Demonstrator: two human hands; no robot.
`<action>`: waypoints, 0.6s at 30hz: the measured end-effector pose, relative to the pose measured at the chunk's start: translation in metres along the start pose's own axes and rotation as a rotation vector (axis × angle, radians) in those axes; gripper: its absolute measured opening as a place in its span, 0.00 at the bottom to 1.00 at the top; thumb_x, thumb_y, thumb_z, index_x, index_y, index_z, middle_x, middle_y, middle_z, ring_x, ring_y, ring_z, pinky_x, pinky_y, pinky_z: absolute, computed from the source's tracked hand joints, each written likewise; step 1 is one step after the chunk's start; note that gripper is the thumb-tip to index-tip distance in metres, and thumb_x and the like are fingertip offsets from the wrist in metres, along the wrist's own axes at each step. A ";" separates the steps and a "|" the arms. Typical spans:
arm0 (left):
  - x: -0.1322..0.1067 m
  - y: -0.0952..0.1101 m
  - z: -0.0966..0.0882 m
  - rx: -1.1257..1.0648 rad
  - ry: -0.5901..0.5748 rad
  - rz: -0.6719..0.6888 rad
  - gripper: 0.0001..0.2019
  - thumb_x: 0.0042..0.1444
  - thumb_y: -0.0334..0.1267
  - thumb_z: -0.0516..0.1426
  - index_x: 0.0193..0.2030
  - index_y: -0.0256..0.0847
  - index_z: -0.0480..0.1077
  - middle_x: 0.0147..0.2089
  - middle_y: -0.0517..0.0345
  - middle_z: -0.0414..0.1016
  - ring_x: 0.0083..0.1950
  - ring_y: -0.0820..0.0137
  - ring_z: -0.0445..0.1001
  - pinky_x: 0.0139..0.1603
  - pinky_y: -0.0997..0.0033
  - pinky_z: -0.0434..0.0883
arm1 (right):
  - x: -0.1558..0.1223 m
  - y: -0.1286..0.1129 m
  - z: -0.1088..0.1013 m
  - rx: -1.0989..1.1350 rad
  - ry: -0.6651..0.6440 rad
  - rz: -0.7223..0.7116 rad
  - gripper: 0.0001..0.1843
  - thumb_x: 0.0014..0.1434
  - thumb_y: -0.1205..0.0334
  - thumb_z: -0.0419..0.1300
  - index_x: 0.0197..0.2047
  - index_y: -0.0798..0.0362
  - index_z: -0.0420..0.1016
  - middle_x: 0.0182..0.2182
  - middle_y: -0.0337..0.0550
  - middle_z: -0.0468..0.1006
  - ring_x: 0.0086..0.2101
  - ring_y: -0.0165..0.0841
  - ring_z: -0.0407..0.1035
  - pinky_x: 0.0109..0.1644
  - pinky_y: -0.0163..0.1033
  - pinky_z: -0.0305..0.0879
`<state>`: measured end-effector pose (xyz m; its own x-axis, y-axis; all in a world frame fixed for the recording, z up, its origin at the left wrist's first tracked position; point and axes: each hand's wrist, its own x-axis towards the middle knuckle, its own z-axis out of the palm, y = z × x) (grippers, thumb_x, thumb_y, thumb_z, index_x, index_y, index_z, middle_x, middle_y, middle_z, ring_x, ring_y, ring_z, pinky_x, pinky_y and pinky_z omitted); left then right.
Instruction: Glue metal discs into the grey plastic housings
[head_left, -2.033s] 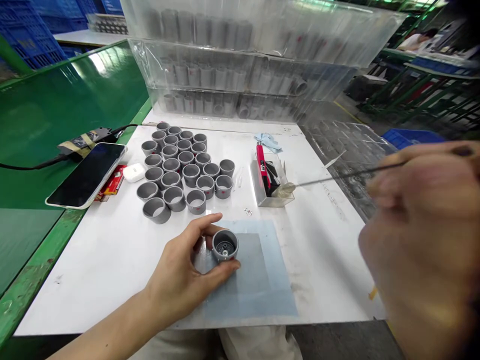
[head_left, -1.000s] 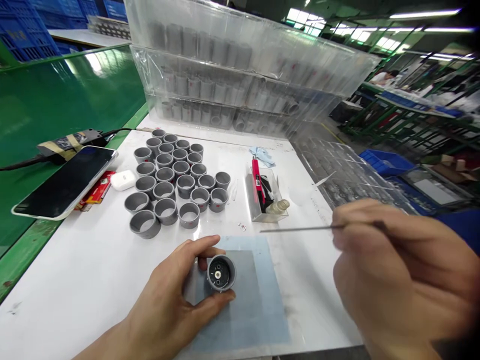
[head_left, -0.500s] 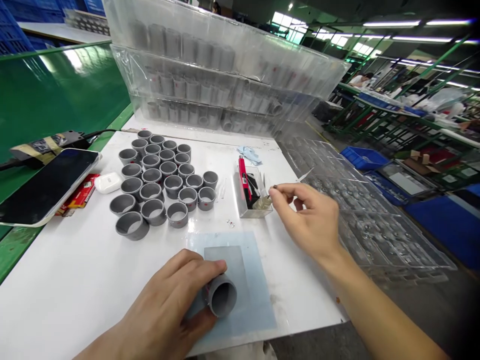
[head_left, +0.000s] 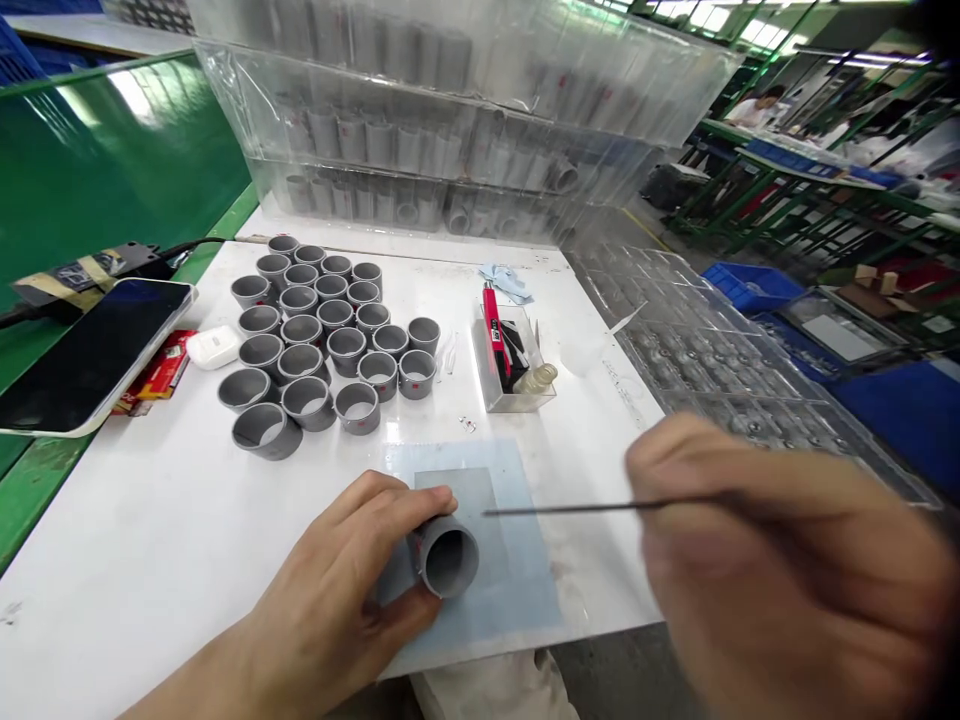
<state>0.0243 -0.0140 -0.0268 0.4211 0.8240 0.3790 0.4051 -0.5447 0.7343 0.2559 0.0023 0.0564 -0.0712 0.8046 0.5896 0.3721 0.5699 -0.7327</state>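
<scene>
My left hand (head_left: 341, 585) grips a short grey tube (head_left: 465, 583) between thumb and fingers, its open end tilted towards me. It is held over a blue sheet (head_left: 521, 600) with a smaller grey-green square (head_left: 472, 482) on it. A thin dark rod (head_left: 570, 510) is pinched in my right hand (head_left: 780, 540), which is blurred. The rod's tip points left at the tube, a short way from its rim; its exact kind cannot be made out. Several similar grey tubes (head_left: 358, 412) stand upright at the left, some with red marks.
A clear box (head_left: 517, 403) holds a red cutter (head_left: 493, 330) and a small glass bottle (head_left: 541, 378). Stacked clear trays (head_left: 420, 90) of grey tubes stand behind. A phone (head_left: 97, 350), a white case (head_left: 213, 347) and red packets (head_left: 161, 378) lie left. Clear trays (head_left: 720, 370) are stacked right.
My right hand has moved from beside the clear box down towards me, bringing the thin rod across to point at the tube. My left hand still holds the tube in nearly the same place.
</scene>
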 end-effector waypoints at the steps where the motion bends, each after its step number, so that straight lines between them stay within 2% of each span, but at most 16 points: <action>1: 0.000 0.000 0.000 0.000 0.006 0.001 0.30 0.58 0.22 0.57 0.66 0.44 0.62 0.51 0.53 0.78 0.49 0.65 0.73 0.46 0.66 0.76 | -0.005 0.000 0.006 0.050 -0.033 -0.009 0.17 0.59 0.78 0.62 0.46 0.48 0.77 0.31 0.38 0.76 0.30 0.31 0.71 0.30 0.39 0.67; 3: 0.000 0.000 0.000 0.006 0.012 0.011 0.30 0.59 0.22 0.57 0.67 0.44 0.61 0.51 0.53 0.78 0.50 0.65 0.73 0.48 0.66 0.75 | -0.010 0.004 0.017 0.124 -0.110 -0.034 0.18 0.55 0.81 0.62 0.45 0.52 0.77 0.30 0.38 0.77 0.29 0.29 0.70 0.30 0.38 0.68; 6: 0.001 0.001 -0.001 0.014 0.012 0.014 0.30 0.59 0.22 0.58 0.67 0.45 0.61 0.51 0.54 0.77 0.51 0.65 0.74 0.50 0.67 0.75 | -0.015 0.015 0.028 0.160 -0.202 -0.023 0.15 0.56 0.80 0.62 0.43 0.54 0.77 0.29 0.38 0.78 0.28 0.27 0.70 0.33 0.37 0.70; 13: 0.000 0.000 0.000 -0.003 0.012 0.002 0.30 0.59 0.22 0.58 0.66 0.45 0.62 0.48 0.56 0.77 0.49 0.66 0.74 0.47 0.69 0.75 | -0.022 0.021 0.036 0.172 -0.216 -0.005 0.11 0.57 0.77 0.63 0.41 0.56 0.77 0.28 0.39 0.79 0.28 0.27 0.70 0.34 0.36 0.70; 18: 0.000 0.001 0.000 0.010 0.003 -0.006 0.30 0.60 0.23 0.57 0.67 0.47 0.61 0.51 0.53 0.78 0.51 0.64 0.74 0.48 0.66 0.75 | -0.021 0.022 0.034 0.153 -0.208 -0.003 0.12 0.54 0.77 0.63 0.40 0.54 0.77 0.27 0.38 0.78 0.26 0.28 0.69 0.32 0.37 0.69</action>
<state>0.0244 -0.0143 -0.0262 0.4165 0.8277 0.3761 0.4155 -0.5413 0.7310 0.2343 0.0041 0.0160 -0.2668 0.8110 0.5206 0.2286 0.5780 -0.7833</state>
